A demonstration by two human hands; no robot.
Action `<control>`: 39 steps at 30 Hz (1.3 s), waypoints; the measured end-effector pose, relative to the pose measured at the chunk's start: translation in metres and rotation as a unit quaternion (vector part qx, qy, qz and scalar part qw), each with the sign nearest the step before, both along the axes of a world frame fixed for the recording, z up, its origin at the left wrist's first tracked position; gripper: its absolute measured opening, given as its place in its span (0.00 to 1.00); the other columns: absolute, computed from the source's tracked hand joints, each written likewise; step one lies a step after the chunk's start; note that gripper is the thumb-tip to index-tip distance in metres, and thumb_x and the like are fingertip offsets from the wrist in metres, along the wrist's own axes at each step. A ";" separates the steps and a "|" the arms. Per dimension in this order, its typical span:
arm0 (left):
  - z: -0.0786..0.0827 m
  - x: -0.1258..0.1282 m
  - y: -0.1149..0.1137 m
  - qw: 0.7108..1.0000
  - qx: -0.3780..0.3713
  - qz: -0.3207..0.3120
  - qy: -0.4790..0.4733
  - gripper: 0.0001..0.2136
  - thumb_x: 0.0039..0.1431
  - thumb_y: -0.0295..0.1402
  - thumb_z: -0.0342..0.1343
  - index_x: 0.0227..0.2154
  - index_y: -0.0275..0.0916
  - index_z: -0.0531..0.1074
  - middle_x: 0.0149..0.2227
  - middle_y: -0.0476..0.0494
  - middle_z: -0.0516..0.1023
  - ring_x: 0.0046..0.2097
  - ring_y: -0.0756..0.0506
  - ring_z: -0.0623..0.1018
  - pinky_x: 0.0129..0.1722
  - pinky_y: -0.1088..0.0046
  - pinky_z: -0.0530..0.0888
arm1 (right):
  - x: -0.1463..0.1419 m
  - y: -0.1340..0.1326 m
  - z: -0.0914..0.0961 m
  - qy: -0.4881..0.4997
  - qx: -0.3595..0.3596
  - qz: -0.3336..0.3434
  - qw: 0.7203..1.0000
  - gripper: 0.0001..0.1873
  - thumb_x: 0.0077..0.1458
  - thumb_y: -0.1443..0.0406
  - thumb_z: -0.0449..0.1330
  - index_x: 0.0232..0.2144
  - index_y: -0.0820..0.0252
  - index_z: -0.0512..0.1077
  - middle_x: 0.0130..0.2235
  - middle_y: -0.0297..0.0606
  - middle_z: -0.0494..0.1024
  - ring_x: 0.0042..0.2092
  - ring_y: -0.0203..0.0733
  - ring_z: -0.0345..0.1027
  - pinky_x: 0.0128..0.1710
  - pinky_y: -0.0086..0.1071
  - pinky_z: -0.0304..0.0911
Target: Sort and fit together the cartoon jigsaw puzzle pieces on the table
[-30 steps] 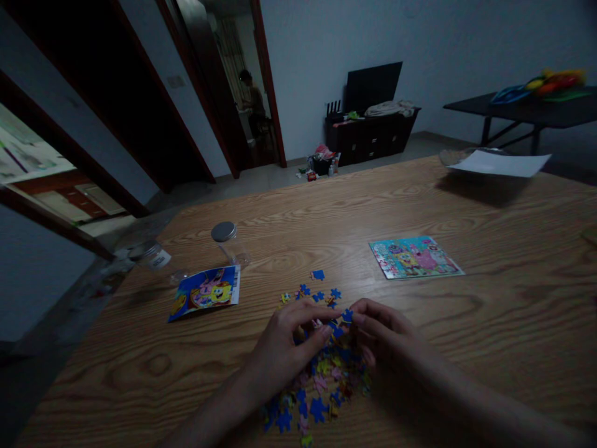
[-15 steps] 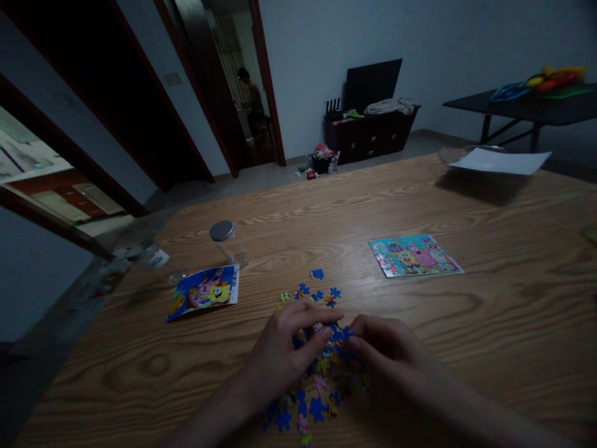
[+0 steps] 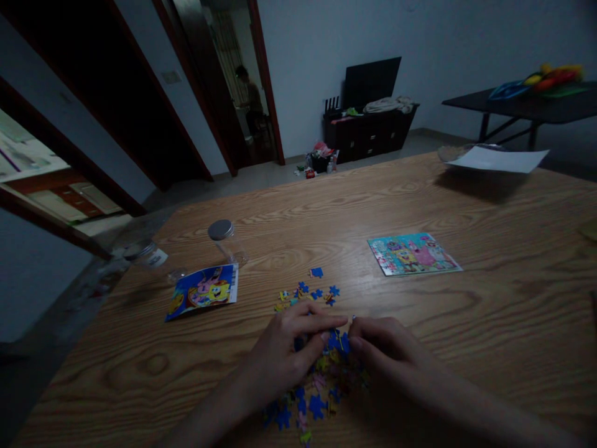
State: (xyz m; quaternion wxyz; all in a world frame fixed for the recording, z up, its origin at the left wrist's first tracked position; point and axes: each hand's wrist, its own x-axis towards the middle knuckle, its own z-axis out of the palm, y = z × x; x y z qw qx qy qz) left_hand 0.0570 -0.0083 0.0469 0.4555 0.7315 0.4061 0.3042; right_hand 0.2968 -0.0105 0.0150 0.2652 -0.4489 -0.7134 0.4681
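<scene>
Both my hands rest low over a heap of jigsaw puzzle pieces (image 3: 319, 389), mostly blue with some pink and yellow, on a wooden table (image 3: 489, 311). My left hand (image 3: 284, 348) curls over the heap, its fingertips reaching towards blue pieces. My right hand (image 3: 382, 348) faces it, fingertips at the same blue cluster (image 3: 336, 341). Whether either hand pinches a piece is hidden. Farther up lie loose pieces (image 3: 310, 292). A cartoon puzzle picture card (image 3: 413, 254) lies to the right, and a blue cartoon card (image 3: 201, 292) to the left.
A clear jar with a metal lid (image 3: 227, 244) stands left, and another jar (image 3: 147, 256) lies near the table's left edge. A white sheet (image 3: 497, 159) rests at the far corner. Beyond stand a dark table (image 3: 513, 102), a cabinet (image 3: 368, 127), and a person (image 3: 247, 102) through a doorway.
My hands have drawn closer together over the blue pieces, and my right hand has dropped lower. The whole view has shifted slightly as my head moved.
</scene>
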 end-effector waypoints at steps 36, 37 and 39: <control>-0.006 0.010 -0.005 0.981 -0.179 0.078 0.001 0.15 0.60 0.38 0.64 0.47 0.39 0.84 0.36 0.41 0.84 0.36 0.43 0.80 0.34 0.70 0.76 | -0.001 0.005 -0.003 -0.029 0.031 0.053 0.998 0.14 0.65 0.61 0.56 0.27 0.59 0.73 0.26 0.34 0.73 0.29 0.37 0.63 0.29 0.31 0.56; -0.007 0.010 -0.005 0.978 -0.192 0.080 -0.004 0.16 0.60 0.39 0.64 0.47 0.38 0.83 0.35 0.41 0.83 0.34 0.44 0.80 0.32 0.71 0.75 | -0.001 0.005 -0.003 -0.029 0.036 0.053 0.998 0.14 0.65 0.61 0.56 0.27 0.59 0.73 0.26 0.34 0.72 0.29 0.37 0.63 0.29 0.31 0.56; -0.008 0.010 -0.004 0.973 -0.212 0.088 -0.008 0.17 0.58 0.40 0.65 0.48 0.37 0.82 0.35 0.42 0.82 0.30 0.47 0.77 0.29 0.73 0.73 | 0.000 0.005 -0.004 -0.026 0.036 0.054 0.998 0.15 0.66 0.61 0.57 0.27 0.59 0.72 0.26 0.33 0.72 0.29 0.37 0.62 0.29 0.30 0.56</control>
